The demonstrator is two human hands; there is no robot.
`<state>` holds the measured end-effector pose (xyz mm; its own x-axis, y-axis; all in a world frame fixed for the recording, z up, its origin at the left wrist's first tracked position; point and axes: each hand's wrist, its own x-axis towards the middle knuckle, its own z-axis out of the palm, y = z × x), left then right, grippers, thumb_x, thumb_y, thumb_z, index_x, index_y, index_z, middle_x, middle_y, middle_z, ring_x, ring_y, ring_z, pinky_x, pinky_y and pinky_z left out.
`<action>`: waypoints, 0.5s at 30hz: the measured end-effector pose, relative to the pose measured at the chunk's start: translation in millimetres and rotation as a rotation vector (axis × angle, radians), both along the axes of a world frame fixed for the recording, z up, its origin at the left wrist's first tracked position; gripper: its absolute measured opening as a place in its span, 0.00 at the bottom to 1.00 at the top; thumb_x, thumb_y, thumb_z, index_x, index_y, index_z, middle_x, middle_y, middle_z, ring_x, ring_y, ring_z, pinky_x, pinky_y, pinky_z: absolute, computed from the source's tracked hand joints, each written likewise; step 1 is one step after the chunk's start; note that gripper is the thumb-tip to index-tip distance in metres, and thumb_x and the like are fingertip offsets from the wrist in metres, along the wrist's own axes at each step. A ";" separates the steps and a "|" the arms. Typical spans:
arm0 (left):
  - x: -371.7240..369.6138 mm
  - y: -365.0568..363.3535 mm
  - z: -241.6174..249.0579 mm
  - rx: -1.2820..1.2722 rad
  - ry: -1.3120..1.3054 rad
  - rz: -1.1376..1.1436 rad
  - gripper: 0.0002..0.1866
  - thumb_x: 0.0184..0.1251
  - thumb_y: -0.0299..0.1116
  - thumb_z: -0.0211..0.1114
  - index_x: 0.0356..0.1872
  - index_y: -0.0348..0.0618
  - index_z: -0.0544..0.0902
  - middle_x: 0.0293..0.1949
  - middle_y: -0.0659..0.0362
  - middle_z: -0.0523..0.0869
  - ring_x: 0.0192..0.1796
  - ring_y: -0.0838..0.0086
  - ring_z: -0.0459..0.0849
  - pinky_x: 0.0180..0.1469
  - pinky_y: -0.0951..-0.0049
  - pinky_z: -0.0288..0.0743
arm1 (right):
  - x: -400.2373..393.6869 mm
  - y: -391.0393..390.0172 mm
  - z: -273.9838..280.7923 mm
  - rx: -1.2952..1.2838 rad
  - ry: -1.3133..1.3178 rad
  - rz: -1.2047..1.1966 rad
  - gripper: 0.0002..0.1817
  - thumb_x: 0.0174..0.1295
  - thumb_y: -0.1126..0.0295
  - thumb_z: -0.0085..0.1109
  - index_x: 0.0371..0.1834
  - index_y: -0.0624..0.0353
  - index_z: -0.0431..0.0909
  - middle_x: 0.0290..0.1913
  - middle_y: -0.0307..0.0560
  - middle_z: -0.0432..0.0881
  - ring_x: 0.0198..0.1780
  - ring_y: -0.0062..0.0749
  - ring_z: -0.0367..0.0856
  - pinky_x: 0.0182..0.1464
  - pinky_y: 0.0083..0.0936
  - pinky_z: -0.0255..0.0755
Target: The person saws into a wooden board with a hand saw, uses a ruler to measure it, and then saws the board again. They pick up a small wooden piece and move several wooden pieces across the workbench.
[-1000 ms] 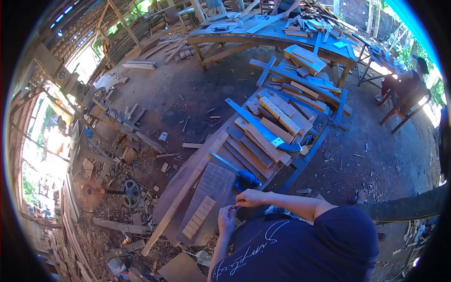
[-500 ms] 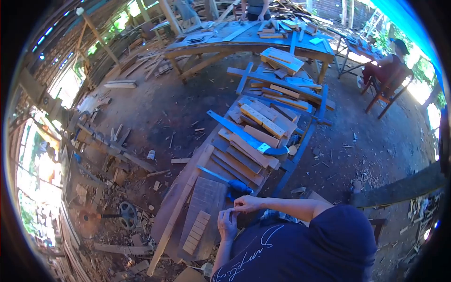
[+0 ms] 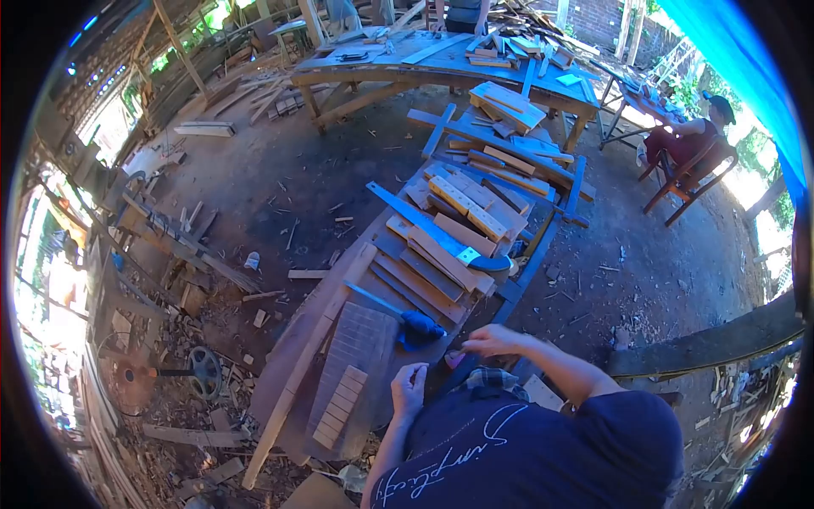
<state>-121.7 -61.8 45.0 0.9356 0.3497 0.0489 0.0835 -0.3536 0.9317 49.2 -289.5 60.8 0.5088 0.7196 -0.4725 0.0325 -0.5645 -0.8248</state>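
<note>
Both my hands are in front of my dark shirt, apart from each other. My left hand is closed, its fingertips pressed together near the edge of the bench; anything in them is too small to make out. To the right, my right hand has its fingers drawn together, and what they hold, if anything, cannot be made out. A dark-handled tool with a thin blade lies just beyond my left hand. Nearby are a dark board with lines across it and a pale block strip.
Wood pieces and a curved blade-like tool lie farther along the bench. A long table stands beyond, with a person behind it. Another person sits at the right. A long beam runs along the bench's left side.
My hands, which were together, have separated; my right hand has moved right and away from my left. The view has shifted slightly.
</note>
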 end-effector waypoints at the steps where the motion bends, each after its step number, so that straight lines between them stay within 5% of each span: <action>1: -3.9 2.9 -5.1 -0.043 0.016 0.043 0.07 0.68 0.31 0.66 0.40 0.39 0.85 0.35 0.56 0.87 0.35 0.73 0.85 0.38 0.72 0.77 | 14.2 -27.6 -6.6 -0.142 0.017 -0.042 0.24 0.66 0.46 0.58 0.38 0.61 0.83 0.28 0.45 0.82 0.31 0.26 0.82 0.35 0.27 0.77; 3: -16.0 8.0 -10.0 -0.088 0.037 0.079 0.06 0.68 0.31 0.66 0.38 0.39 0.85 0.34 0.57 0.87 0.34 0.75 0.84 0.37 0.73 0.77 | 35.8 -90.5 -11.6 -0.273 -0.370 -0.083 0.26 0.62 0.44 0.62 0.35 0.61 0.84 0.34 0.54 0.85 0.40 0.42 0.86 0.43 0.36 0.78; 4: -24.4 13.3 -10.0 -0.069 0.084 0.119 0.06 0.68 0.31 0.66 0.38 0.39 0.85 0.33 0.57 0.86 0.34 0.77 0.84 0.37 0.73 0.76 | 41.1 -113.4 -1.4 -0.397 -0.428 -0.211 0.23 0.56 0.49 0.69 0.37 0.60 0.83 0.30 0.50 0.85 0.33 0.36 0.84 0.38 0.37 0.78; 7: -32.1 26.3 6.4 -0.074 0.185 0.200 0.08 0.68 0.33 0.66 0.34 0.38 0.83 0.30 0.60 0.85 0.32 0.79 0.82 0.38 0.76 0.75 | 46.3 -154.8 3.8 -0.454 -0.822 -0.677 0.20 0.60 0.56 0.65 0.45 0.63 0.79 0.43 0.60 0.80 0.47 0.56 0.82 0.51 0.44 0.75; 9: -19.2 36.0 37.2 -0.395 0.107 0.319 0.09 0.71 0.33 0.64 0.32 0.39 0.81 0.30 0.61 0.83 0.34 0.81 0.80 0.41 0.77 0.74 | 48.1 -150.2 5.0 -0.444 -0.867 -0.759 0.17 0.60 0.59 0.63 0.43 0.63 0.80 0.40 0.58 0.81 0.48 0.55 0.81 0.52 0.43 0.75; 11: 5.3 34.9 121.1 -0.608 -0.179 0.322 0.10 0.72 0.31 0.62 0.30 0.39 0.79 0.32 0.60 0.82 0.36 0.81 0.78 0.43 0.77 0.73 | 48.1 -127.2 -13.9 -0.368 -0.730 -0.642 0.16 0.60 0.60 0.60 0.43 0.62 0.80 0.44 0.58 0.82 0.51 0.54 0.81 0.53 0.46 0.75; 15: 1.2 41.0 276.5 -0.068 -0.633 0.118 0.03 0.65 0.23 0.60 0.30 0.38 0.79 0.35 0.57 0.81 0.39 0.72 0.79 0.44 0.73 0.73 | 7.1 -40.9 -31.4 -0.159 -0.620 -0.049 0.13 0.61 0.61 0.59 0.42 0.57 0.81 0.43 0.54 0.83 0.50 0.52 0.82 0.52 0.45 0.75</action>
<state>-120.6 -20.8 321.5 0.6883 0.4699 0.5526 -0.4548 -0.3140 0.8334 56.3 -330.4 29.3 0.7525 0.6336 -0.1796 0.4471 -0.6917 -0.5671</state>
